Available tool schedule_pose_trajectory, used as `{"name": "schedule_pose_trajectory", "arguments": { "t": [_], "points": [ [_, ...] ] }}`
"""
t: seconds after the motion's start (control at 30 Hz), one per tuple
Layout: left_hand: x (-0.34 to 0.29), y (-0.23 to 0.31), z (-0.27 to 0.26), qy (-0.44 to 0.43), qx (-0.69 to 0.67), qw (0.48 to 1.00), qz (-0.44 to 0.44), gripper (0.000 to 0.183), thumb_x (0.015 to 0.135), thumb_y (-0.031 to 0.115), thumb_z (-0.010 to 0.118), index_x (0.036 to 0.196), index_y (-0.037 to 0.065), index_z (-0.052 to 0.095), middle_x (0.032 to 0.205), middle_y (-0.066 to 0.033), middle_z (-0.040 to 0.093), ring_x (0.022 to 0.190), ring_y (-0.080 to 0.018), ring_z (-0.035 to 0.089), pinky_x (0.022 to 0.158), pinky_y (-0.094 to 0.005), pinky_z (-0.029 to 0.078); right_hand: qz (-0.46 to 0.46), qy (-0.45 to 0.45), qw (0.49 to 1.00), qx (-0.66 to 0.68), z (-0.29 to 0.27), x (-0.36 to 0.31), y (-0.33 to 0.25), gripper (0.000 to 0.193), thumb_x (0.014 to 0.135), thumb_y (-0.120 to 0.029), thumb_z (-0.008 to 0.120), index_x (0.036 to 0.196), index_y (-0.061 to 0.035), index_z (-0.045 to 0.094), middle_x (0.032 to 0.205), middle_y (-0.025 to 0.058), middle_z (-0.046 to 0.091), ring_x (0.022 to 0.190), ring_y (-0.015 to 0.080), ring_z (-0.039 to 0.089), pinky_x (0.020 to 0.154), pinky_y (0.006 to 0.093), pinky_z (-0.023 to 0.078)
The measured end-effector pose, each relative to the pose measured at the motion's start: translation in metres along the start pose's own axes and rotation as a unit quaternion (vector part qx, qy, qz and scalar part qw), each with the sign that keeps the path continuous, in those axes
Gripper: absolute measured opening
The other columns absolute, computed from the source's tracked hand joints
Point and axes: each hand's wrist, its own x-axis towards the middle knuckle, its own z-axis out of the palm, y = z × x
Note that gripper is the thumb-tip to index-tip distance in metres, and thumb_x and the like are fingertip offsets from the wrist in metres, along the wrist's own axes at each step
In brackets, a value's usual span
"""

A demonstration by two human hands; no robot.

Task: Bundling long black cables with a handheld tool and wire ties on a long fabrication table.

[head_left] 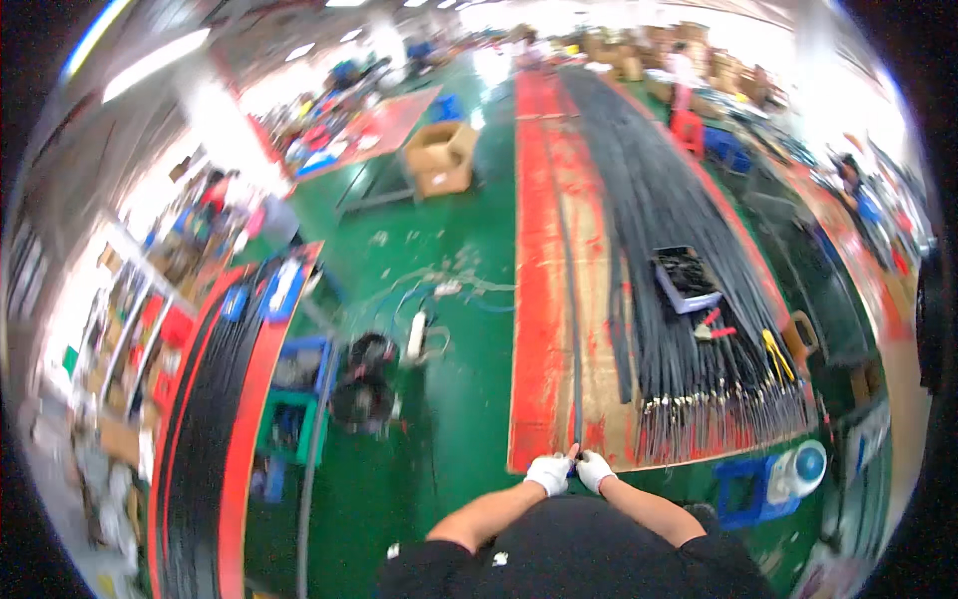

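At the near edge of a long red and tan table (539, 379), my left hand (550, 474) and my right hand (595, 470) are close together, both in white gloves. Their fingers are closed around the near end of a single long dark grey cable (573, 299), which runs straight away up the table. The very tip is hidden between the fingers. To the right lies a wide row of similar dark cables (654, 200), their stripped ends (718, 409) fanned out near the table's edge.
On the cables stand a bin of small black parts (685, 282), red-handled pliers (714, 329) and a yellow-handled tool (777, 355). A blue stool (743, 496) is right of me. Left are a second table with black cables (200, 429), a fan (364, 384) and a cardboard box (439, 160).
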Motion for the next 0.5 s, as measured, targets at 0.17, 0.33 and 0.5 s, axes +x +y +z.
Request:
{"name": "schedule_pose_trajectory", "arguments": {
  "t": [0.17,0.33,0.5],
  "points": [
    [-0.012,0.003,-0.003,0.044,-0.016,0.999,0.002,0.069,0.097,0.016,0.054,0.162,0.011,0.032,0.117,-0.0196,0.071,0.106,-0.0379,0.070,0.089,-0.0460,0.056,0.052,-0.012,0.991,0.124,0.010,-0.011,0.004,0.029,0.096,-0.014,0.054,0.111,0.0061,0.069,0.109,0.0278,0.074,0.104,0.0367,0.071,0.090,0.0424,0.052],
    [-0.009,0.015,-0.003,0.061,-0.026,0.998,0.004,0.069,0.095,0.016,0.056,0.161,0.009,0.037,0.115,-0.0179,0.071,0.105,-0.0338,0.071,0.090,-0.0443,0.056,0.060,-0.004,0.997,0.044,-0.001,-0.007,0.008,0.036,0.099,-0.017,0.055,0.124,0.0051,0.067,0.115,0.0256,0.073,0.110,0.0348,0.070,0.091,0.0410,0.053],
    [-0.005,0.015,0.013,0.088,0.016,0.995,-0.041,0.069,0.094,0.016,0.057,0.161,0.012,0.038,0.112,-0.0190,0.070,0.101,-0.0354,0.072,0.086,-0.0474,0.057,0.079,-0.026,0.985,0.154,0.001,-0.011,-0.012,0.034,0.102,-0.018,0.057,0.126,0.0053,0.066,0.118,0.0221,0.074,0.109,0.0303,0.068,0.094,0.0376,0.051]
  ]
}}
